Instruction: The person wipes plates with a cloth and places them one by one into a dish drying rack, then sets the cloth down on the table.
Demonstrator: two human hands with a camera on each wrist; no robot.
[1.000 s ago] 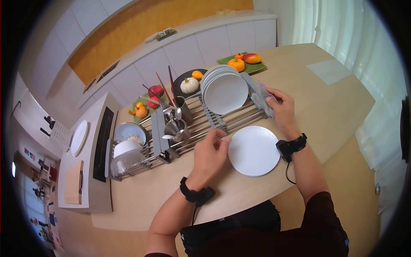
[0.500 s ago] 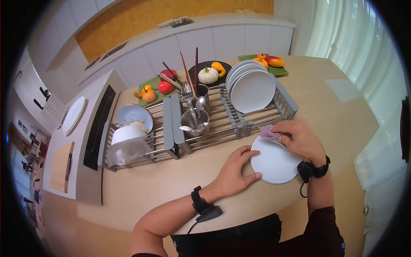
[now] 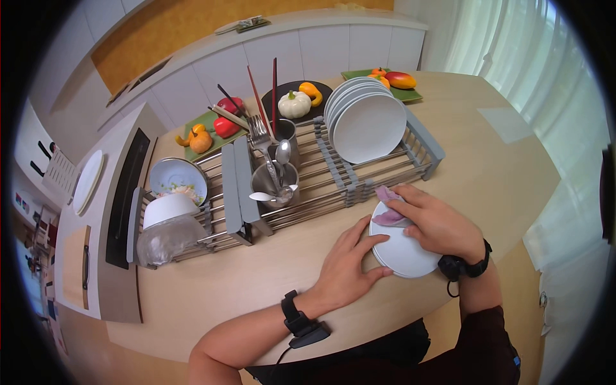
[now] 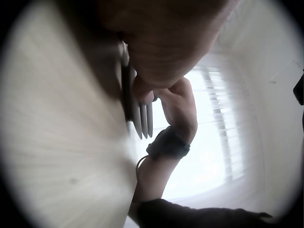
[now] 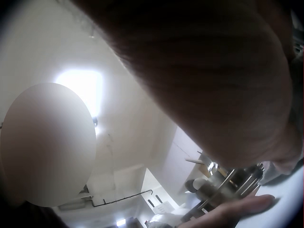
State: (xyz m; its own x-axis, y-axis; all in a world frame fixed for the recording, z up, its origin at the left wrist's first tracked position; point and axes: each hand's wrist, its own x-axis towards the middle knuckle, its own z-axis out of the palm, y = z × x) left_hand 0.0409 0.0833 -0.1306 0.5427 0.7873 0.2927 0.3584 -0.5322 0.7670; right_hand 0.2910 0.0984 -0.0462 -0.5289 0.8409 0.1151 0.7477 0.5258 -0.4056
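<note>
A white plate (image 3: 409, 255) lies on top of a small stack near the table's front edge; stacked plate edges (image 4: 145, 121) show side-on in the left wrist view. My left hand (image 3: 344, 266) holds the plate at its left rim, thumb low and fingers higher along the edge. With my right hand (image 3: 444, 223) I grip a pinkish-purple cloth (image 3: 389, 217) and press it against the far left part of the plate. In the right wrist view, a left-hand finger (image 5: 254, 204) reaches onto the white plate.
Just beyond, a metal dish rack (image 3: 417, 138) bears upright plates (image 3: 370, 131), a cup of cutlery (image 3: 276, 183) and bowls (image 3: 179, 179). Behind it sit a white pumpkin (image 3: 295, 104) on a dark plate and green trays (image 3: 410, 95) of vegetables. A white appliance (image 3: 122, 237) stands left.
My right hand has come from the rack's right end down to the plate with the cloth, which has since shifted slightly across it. My left hand has moved onto the plate's rim.
</note>
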